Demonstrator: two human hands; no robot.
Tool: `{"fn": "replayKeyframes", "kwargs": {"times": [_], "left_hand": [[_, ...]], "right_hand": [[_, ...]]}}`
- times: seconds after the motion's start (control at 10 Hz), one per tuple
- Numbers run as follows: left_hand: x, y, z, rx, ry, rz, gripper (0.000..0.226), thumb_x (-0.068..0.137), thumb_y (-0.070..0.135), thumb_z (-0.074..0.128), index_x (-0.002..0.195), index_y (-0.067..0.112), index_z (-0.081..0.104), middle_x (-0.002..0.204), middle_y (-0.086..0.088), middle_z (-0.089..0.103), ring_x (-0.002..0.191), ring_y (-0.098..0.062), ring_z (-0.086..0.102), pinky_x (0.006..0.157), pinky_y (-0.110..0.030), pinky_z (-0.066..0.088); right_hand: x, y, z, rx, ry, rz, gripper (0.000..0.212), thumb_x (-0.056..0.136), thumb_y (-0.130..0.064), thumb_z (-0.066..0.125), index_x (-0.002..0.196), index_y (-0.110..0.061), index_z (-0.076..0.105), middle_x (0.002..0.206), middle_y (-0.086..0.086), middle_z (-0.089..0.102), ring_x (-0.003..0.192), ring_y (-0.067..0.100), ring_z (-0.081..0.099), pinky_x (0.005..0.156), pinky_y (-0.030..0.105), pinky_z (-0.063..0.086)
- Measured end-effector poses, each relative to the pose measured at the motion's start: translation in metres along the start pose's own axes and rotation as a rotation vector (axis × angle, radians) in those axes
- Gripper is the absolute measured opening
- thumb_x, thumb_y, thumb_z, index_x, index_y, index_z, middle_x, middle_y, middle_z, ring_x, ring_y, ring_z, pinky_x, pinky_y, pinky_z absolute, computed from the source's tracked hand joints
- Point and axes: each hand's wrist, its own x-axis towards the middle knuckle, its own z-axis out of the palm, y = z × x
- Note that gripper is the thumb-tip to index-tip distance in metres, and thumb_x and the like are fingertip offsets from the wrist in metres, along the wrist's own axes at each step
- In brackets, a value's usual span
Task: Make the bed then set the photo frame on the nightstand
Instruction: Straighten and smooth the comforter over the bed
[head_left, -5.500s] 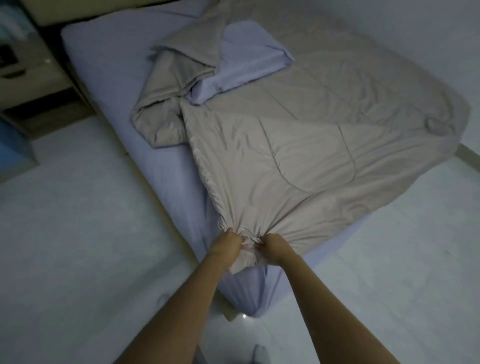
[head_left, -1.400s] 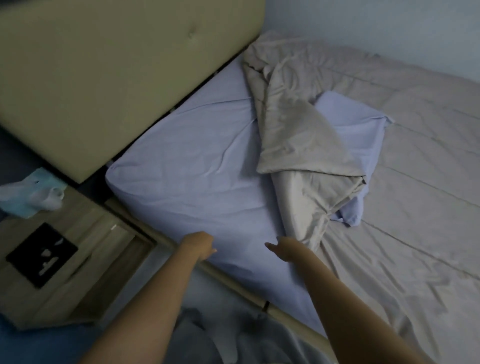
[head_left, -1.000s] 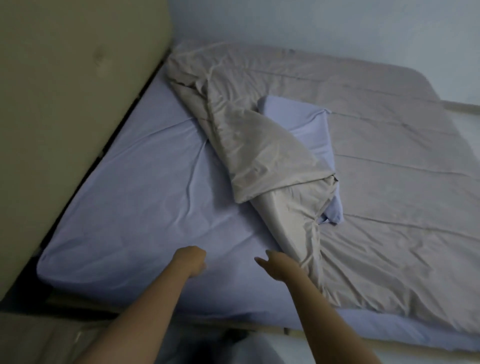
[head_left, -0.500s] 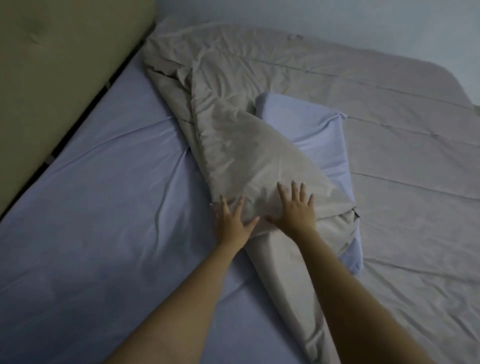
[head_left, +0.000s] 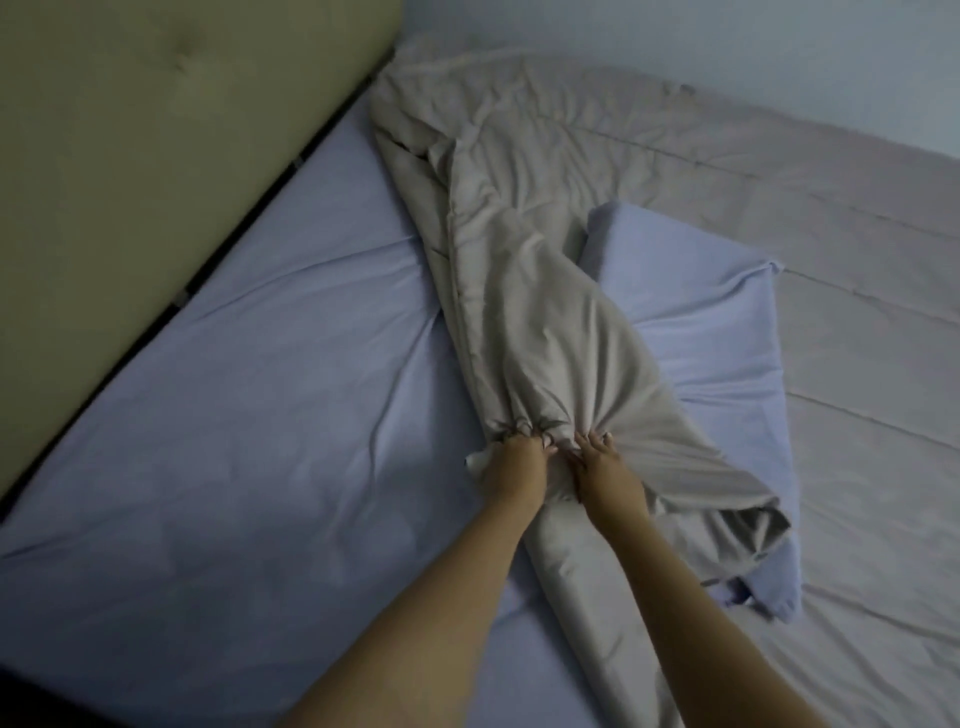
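A beige quilt (head_left: 530, 291) lies over the right part of the bed, with one corner folded back into a long bunched ridge. My left hand (head_left: 511, 470) and my right hand (head_left: 605, 470) sit side by side, both gripping a gathered fold of that ridge. A lilac pillow (head_left: 711, 332) rests on the quilt, partly under the folded flap. The lilac fitted sheet (head_left: 249, 415) is bare on the left half of the mattress. Neither the photo frame nor the nightstand is in view.
The olive padded headboard (head_left: 130, 156) runs along the upper left. A pale wall (head_left: 675, 41) borders the far side of the bed. A dark gap shows at the bottom left corner.
My hands went from lying flat with spread fingers on the folded quilt to clenching a bunch of it. Before that I moved from the bed's foot to its side near the headboard.
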Motion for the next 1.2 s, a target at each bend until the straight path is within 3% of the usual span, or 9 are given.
{"fn": "replayKeyframes", "kwargs": {"times": [0.1, 0.3, 0.6, 0.7, 0.8, 0.9, 1.0, 1.1, 1.2], "left_hand": [[-0.027, -0.049, -0.039, 0.096, 0.024, 0.005, 0.053, 0.1, 0.043, 0.038, 0.142, 0.013, 0.043, 0.127, -0.018, 0.058, 0.114, -0.037, 0.059, 0.092, -0.044, 0.049], [-0.088, -0.188, -0.139, 0.357, -0.034, 0.046, 0.045, 0.104, 0.033, 0.031, 0.146, 0.018, 0.04, 0.138, -0.02, 0.048, 0.12, -0.037, 0.051, 0.099, -0.043, 0.043], [-0.179, -0.412, -0.295, 0.497, -0.112, -0.042, 0.05, 0.104, 0.027, 0.032, 0.152, 0.012, 0.027, 0.152, -0.02, 0.032, 0.137, -0.036, 0.036, 0.111, -0.04, 0.033], [-0.189, -0.48, -0.326, 0.466, -0.152, -0.096, 0.044, 0.103, 0.021, 0.034, 0.146, 0.014, 0.038, 0.149, -0.017, 0.038, 0.138, -0.034, 0.036, 0.112, -0.039, 0.032], [-0.195, -0.52, -0.332, 0.607, -0.271, -0.152, 0.04, 0.102, 0.014, 0.033, 0.139, 0.009, 0.047, 0.147, -0.016, 0.041, 0.141, -0.034, 0.032, 0.117, -0.04, 0.025], [-0.193, -0.523, -0.325, 0.66, -0.365, -0.151, 0.041, 0.101, 0.027, 0.041, 0.139, 0.012, 0.048, 0.146, -0.015, 0.044, 0.139, -0.037, 0.036, 0.116, -0.045, 0.027], [-0.19, -0.489, -0.311, 0.618, -0.382, -0.009, 0.038, 0.101, 0.027, 0.039, 0.132, 0.013, 0.055, 0.136, -0.013, 0.056, 0.129, -0.031, 0.051, 0.11, -0.043, 0.035], [-0.192, -0.431, -0.288, 0.55, -0.435, 0.139, 0.035, 0.1, 0.026, 0.04, 0.123, 0.01, 0.062, 0.128, -0.014, 0.062, 0.116, -0.03, 0.061, 0.098, -0.037, 0.047], [-0.193, -0.368, -0.26, 0.548, -0.467, 0.282, 0.035, 0.1, 0.02, 0.036, 0.123, 0.008, 0.06, 0.128, -0.013, 0.061, 0.114, -0.029, 0.061, 0.096, -0.035, 0.048]], "right_hand": [[-0.032, -0.057, 0.009, 0.026, -0.055, -0.015, 0.043, 0.103, -0.027, 0.034, 0.145, -0.019, 0.041, 0.154, 0.009, 0.036, 0.146, 0.025, 0.027, 0.109, 0.034, 0.034], [-0.106, -0.21, 0.052, 0.053, -0.216, -0.029, 0.043, 0.099, -0.028, 0.038, 0.138, -0.015, 0.047, 0.141, 0.013, 0.049, 0.129, 0.029, 0.049, 0.102, 0.037, 0.041], [-0.196, -0.456, 0.139, 0.331, -0.433, -0.04, 0.044, 0.101, -0.032, 0.037, 0.12, -0.002, 0.062, 0.122, 0.021, 0.063, 0.114, 0.034, 0.058, 0.096, 0.036, 0.045], [-0.208, -0.51, 0.158, 0.349, -0.545, -0.05, 0.04, 0.101, -0.028, 0.039, 0.121, -0.001, 0.061, 0.122, 0.02, 0.062, 0.116, 0.034, 0.058, 0.095, 0.034, 0.046], [-0.211, -0.518, 0.167, 0.318, -0.612, -0.048, 0.041, 0.102, -0.028, 0.038, 0.123, -0.001, 0.06, 0.125, 0.021, 0.061, 0.118, 0.034, 0.056, 0.097, 0.034, 0.044], [-0.211, -0.486, 0.159, 0.19, -0.556, -0.044, 0.047, 0.102, -0.035, 0.037, 0.137, -0.007, 0.049, 0.139, 0.016, 0.053, 0.129, 0.031, 0.049, 0.107, 0.035, 0.037], [-0.214, -0.429, 0.139, 0.004, -0.478, 0.004, 0.056, 0.103, -0.04, 0.031, 0.15, -0.01, 0.028, 0.153, 0.013, 0.036, 0.139, 0.028, 0.036, 0.114, 0.034, 0.028], [-0.227, -0.365, 0.115, -0.094, -0.423, 0.141, 0.059, 0.101, -0.046, 0.03, 0.149, -0.01, 0.03, 0.152, 0.013, 0.036, 0.138, 0.029, 0.036, 0.113, 0.038, 0.031], [-0.252, -0.308, 0.091, -0.085, -0.394, 0.283, 0.061, 0.101, -0.048, 0.031, 0.149, -0.009, 0.03, 0.153, 0.012, 0.036, 0.139, 0.031, 0.035, 0.113, 0.04, 0.032]]}}
